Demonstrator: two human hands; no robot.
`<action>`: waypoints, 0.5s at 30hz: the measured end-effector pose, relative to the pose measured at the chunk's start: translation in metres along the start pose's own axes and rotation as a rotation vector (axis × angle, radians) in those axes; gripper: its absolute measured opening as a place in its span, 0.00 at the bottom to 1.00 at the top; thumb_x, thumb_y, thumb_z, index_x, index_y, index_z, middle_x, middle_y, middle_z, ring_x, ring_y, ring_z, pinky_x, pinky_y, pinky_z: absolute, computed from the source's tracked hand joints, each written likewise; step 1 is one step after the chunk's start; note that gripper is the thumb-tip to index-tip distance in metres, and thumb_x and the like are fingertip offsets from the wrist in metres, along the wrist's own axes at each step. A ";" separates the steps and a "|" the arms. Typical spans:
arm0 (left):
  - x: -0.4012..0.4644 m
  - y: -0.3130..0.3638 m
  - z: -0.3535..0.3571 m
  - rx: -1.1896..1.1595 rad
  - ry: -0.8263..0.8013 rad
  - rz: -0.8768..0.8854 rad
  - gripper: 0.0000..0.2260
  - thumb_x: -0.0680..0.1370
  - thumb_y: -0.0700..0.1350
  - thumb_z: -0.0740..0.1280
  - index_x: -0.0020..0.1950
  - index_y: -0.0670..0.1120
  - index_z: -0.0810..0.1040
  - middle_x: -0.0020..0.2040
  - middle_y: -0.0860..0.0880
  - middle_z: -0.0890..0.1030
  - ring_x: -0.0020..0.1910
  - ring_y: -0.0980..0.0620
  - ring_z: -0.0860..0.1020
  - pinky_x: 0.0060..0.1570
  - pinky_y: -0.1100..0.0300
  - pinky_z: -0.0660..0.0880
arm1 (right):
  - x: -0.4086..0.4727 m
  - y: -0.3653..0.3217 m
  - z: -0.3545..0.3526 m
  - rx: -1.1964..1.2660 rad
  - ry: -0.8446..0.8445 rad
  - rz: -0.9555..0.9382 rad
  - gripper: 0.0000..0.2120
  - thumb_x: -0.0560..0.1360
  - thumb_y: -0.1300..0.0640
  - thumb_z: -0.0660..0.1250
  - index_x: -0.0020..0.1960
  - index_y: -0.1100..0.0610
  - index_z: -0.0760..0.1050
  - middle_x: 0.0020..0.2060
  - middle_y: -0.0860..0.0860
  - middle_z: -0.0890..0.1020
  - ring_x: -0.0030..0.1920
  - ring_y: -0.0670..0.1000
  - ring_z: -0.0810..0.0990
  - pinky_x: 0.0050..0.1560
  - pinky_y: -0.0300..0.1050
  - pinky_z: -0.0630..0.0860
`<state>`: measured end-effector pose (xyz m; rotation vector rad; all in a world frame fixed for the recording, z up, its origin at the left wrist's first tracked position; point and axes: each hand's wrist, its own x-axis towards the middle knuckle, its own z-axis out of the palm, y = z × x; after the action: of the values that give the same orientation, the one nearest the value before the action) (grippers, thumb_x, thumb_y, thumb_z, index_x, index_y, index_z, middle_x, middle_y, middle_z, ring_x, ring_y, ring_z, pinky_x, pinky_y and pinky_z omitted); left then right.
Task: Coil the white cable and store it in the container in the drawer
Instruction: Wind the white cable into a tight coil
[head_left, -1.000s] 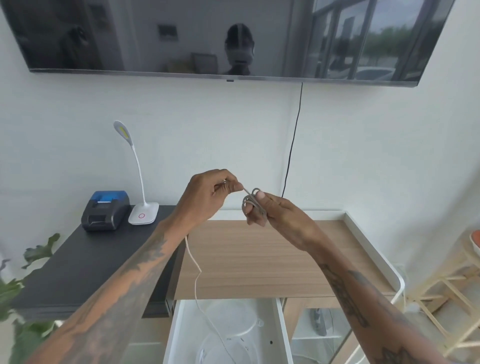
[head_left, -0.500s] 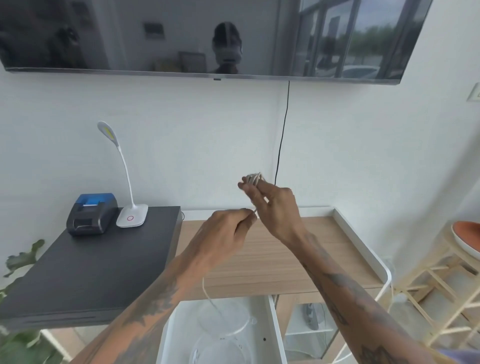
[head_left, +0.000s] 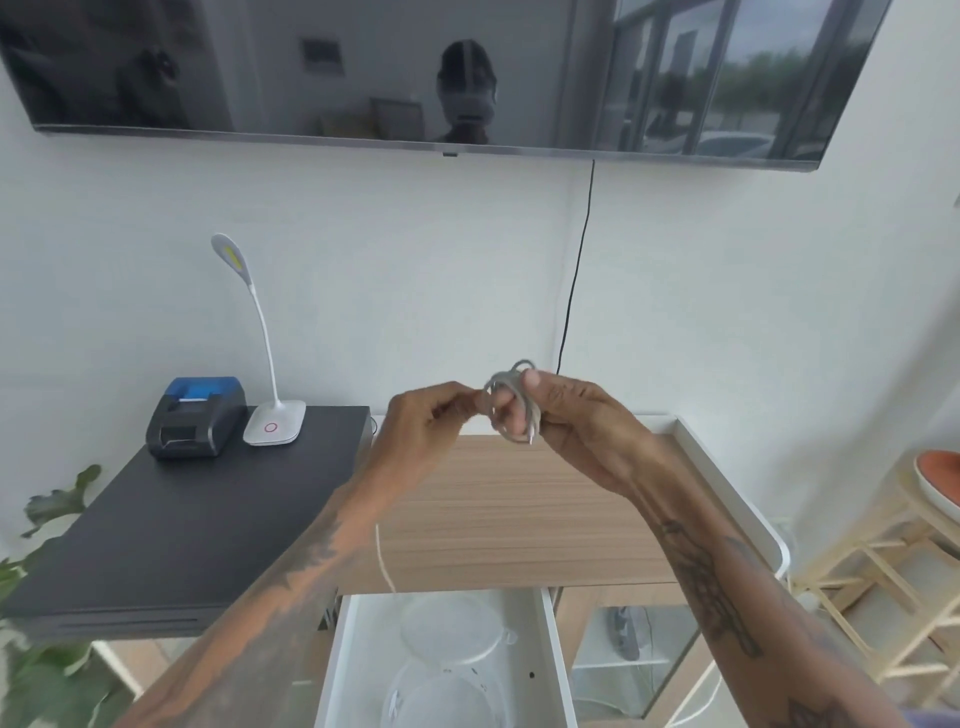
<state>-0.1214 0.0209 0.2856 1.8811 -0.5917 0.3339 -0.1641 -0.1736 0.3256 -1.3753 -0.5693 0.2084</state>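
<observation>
The right hand (head_left: 571, 421) holds the small coil of the white cable (head_left: 511, 410), its fingers (head_left: 540, 387) closed around the loops, above the wooden bench (head_left: 519, 514). The left hand (head_left: 426, 423), just left of the coil, has its fingers pinched on the free strand, which hangs down toward the open drawer (head_left: 553, 649) below the bench. To do this step well, I think the left hand should feed each turn with light tension and the same loop size, while the right thumb presses the loops so they do not spring open. I count two hands, one cable, one drawer, and in it probably two clear round containers (head_left: 449, 626), though they are transparent and hard to separate.
</observation>
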 end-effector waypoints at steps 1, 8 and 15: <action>-0.005 0.001 0.009 -0.006 -0.010 0.001 0.10 0.77 0.59 0.66 0.42 0.58 0.84 0.26 0.58 0.75 0.27 0.56 0.67 0.29 0.62 0.64 | 0.002 -0.001 0.001 0.100 0.060 -0.024 0.16 0.81 0.52 0.61 0.52 0.60 0.84 0.42 0.52 0.88 0.50 0.51 0.84 0.56 0.42 0.78; -0.022 0.013 0.028 0.218 -0.160 0.146 0.14 0.82 0.50 0.64 0.38 0.47 0.76 0.25 0.55 0.66 0.27 0.56 0.66 0.30 0.65 0.62 | 0.006 0.017 0.000 -0.783 0.531 -0.091 0.14 0.81 0.50 0.66 0.52 0.59 0.84 0.49 0.51 0.88 0.51 0.46 0.84 0.53 0.44 0.78; 0.007 0.019 -0.021 0.399 -0.102 0.211 0.16 0.74 0.66 0.65 0.44 0.55 0.84 0.40 0.58 0.82 0.38 0.58 0.78 0.38 0.56 0.74 | -0.003 0.017 -0.019 -0.918 0.073 0.115 0.18 0.84 0.48 0.59 0.50 0.57 0.82 0.41 0.47 0.89 0.47 0.47 0.84 0.54 0.43 0.78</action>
<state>-0.1250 0.0330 0.3117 2.2319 -0.8438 0.5267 -0.1546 -0.1879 0.3072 -2.2973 -0.5426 -0.0290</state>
